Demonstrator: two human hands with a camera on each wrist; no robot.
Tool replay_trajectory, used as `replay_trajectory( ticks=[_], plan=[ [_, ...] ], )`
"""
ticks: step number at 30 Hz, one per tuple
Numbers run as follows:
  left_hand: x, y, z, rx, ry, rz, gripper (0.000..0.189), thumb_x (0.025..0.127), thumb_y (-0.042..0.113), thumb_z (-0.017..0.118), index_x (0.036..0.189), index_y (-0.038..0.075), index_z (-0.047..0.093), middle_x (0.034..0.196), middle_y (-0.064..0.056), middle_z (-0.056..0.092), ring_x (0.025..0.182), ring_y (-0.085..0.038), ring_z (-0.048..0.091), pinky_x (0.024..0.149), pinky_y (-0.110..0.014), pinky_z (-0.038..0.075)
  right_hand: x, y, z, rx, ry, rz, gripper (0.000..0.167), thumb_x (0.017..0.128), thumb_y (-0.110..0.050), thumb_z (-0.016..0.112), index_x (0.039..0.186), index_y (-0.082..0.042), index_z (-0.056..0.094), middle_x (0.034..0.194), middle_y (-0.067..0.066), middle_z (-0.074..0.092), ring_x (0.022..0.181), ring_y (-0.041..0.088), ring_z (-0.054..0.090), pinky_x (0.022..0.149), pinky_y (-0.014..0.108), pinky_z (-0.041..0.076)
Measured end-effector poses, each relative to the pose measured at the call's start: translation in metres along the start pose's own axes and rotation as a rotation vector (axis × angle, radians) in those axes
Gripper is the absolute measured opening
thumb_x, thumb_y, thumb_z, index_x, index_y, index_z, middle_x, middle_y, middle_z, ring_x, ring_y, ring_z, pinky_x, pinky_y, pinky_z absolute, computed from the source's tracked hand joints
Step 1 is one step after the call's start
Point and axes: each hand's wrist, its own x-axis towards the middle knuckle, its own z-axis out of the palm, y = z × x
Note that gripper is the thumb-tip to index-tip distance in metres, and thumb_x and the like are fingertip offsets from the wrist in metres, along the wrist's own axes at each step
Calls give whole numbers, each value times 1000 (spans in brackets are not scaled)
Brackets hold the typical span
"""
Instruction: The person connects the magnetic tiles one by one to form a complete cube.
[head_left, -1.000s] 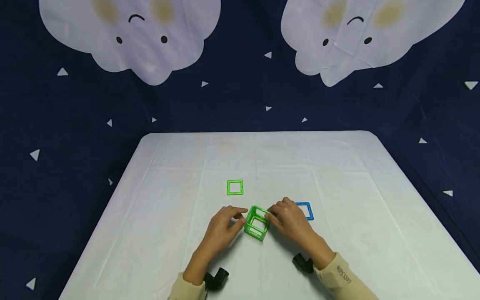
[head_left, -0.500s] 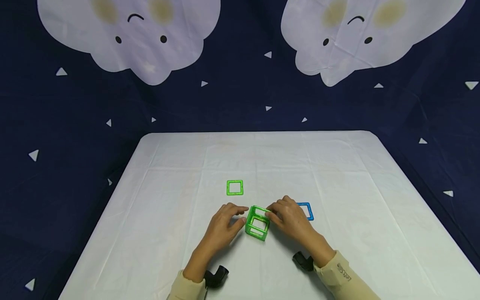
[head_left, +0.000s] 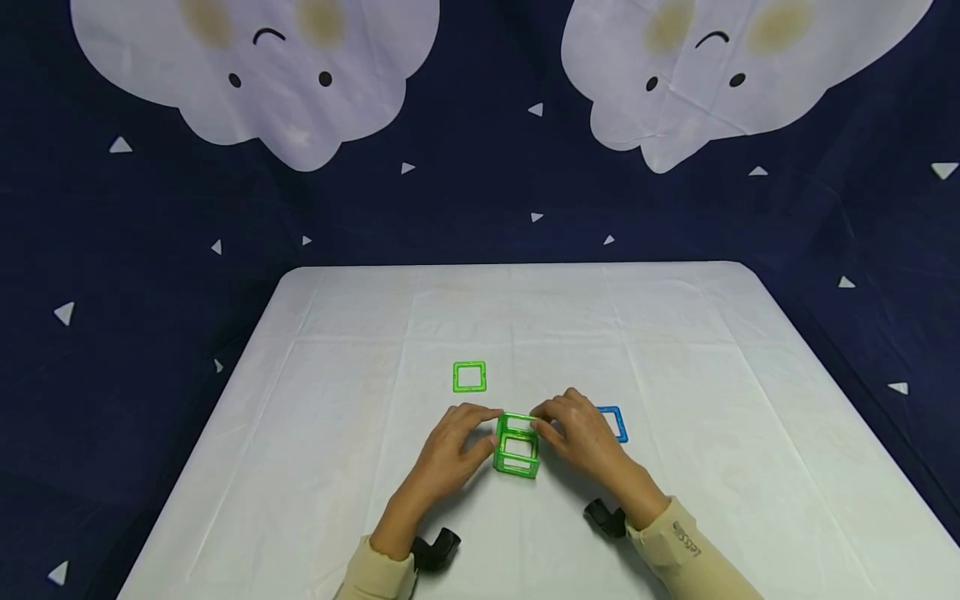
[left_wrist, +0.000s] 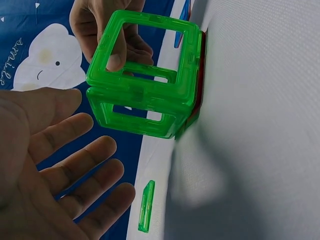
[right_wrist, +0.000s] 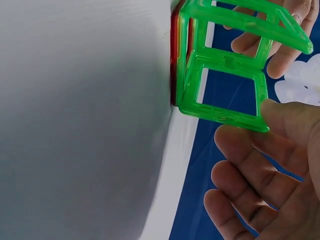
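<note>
Green open-frame magnetic tiles form a cube (head_left: pixel 517 472) on the white table, with a red tile (right_wrist: pixel 174 60) at its base. My right hand (head_left: pixel 581 433) pinches the upper edge of the cube's right-hand tile between thumb and index finger; its other fingers curve loosely below, as the right wrist view shows. On the opposite side my left hand (head_left: pixel 447 454) has thumb and index fingertips right at the cube's left side. Its fingers are spread and relaxed in the left wrist view, beside the cube's green frame (left_wrist: pixel 142 97).
Farther back on the table (head_left: pixel 360 400), a single green square tile (head_left: pixel 456 377) lies flat. Partly behind the right hand is a blue tile (head_left: pixel 621 425). A dark blue curtain (head_left: pixel 480 208) with white clouds hangs behind the table. Black wrist mounts (head_left: pixel 435 550) sit low beneath both wrists.
The cube has turned slightly and shifted a little to the right, now standing squarer to the table. My left hand has followed it rightward; the right hand keeps its pinch.
</note>
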Motion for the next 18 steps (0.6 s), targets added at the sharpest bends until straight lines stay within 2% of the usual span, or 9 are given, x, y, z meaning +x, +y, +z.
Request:
replay_trajectory(
  ticks=[6,18],
  plan=[
    [2,0,1,-12,-11,25,35,85,17,68,120,15,64,117,2,63,109,-17,56,92,-36,46,3,0,1,5,-2,10,9,80,-17,74,88,-13,72,80,-3,71,71,9,52,64,25,44],
    [3,1,1,-23,-54,1,37,86,20,67,122,15,62,121,2,62,114,-18,54,96,-39,44,6,-1,1,9,-19,32,9,80,-15,74,89,-13,72,84,-2,73,73,9,54,64,24,45]
  ],
)
